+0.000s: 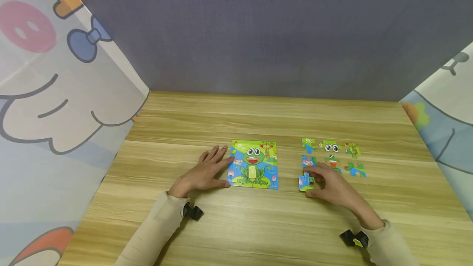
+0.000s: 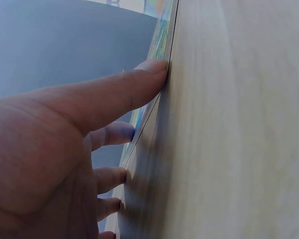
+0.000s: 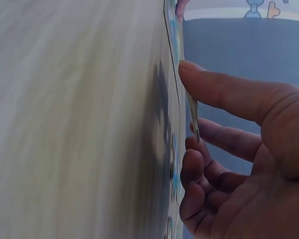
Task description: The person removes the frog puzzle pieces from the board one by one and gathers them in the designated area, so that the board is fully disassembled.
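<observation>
A square frog puzzle board lies flat on the wooden table. Along its left edge, my left hand rests with fingers spread, thumb and forefinger touching the rim. To the right, my right hand pinches a blue and green puzzle piece between thumb and fingertips. The right wrist view shows this thin piece edge-on and tilted. Close by lie loose pieces: one with frog eyes, one with a red mouth and one with a pink flower. The right hand partly covers some pieces.
More loose pieces, such as a green and blue corner, a tree piece and a blue piece, lie in rows on the table. A grey panel stands along the back, with cartoon-printed walls at both sides.
</observation>
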`<action>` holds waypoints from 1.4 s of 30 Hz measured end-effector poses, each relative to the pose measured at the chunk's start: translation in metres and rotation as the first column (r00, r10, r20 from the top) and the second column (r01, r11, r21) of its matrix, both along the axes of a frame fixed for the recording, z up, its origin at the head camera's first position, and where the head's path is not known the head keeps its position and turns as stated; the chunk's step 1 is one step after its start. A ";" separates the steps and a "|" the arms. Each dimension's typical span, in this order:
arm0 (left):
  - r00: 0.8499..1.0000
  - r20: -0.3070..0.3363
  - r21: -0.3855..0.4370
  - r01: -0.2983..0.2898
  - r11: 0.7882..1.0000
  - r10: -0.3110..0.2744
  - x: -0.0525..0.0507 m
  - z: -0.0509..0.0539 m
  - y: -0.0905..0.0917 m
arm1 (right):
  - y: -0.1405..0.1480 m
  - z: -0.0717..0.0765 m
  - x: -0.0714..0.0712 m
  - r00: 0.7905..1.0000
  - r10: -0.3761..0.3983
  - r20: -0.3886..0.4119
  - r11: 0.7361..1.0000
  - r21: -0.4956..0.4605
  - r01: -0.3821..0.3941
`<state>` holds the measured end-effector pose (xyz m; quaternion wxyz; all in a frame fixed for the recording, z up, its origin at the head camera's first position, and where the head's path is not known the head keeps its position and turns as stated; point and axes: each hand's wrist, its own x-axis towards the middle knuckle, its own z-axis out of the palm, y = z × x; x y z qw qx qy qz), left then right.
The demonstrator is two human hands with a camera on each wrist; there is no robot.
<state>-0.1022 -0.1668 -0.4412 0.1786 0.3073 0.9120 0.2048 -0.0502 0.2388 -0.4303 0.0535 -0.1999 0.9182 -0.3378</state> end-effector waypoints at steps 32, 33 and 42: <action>1.000 0.010 0.001 -0.004 1.000 0.004 0.001 0.002 0.000 | 0.017 -0.011 0.000 1.000 0.012 0.000 0.998 0.055 -0.012; 1.000 0.010 0.001 -0.005 1.000 0.005 0.001 0.002 0.000 | 0.016 -0.011 0.000 1.000 0.012 0.001 0.998 0.055 -0.012; 1.000 0.006 0.003 0.003 1.000 -0.003 0.001 0.002 0.000 | 0.016 -0.005 0.001 0.998 0.003 -0.062 0.995 0.100 0.003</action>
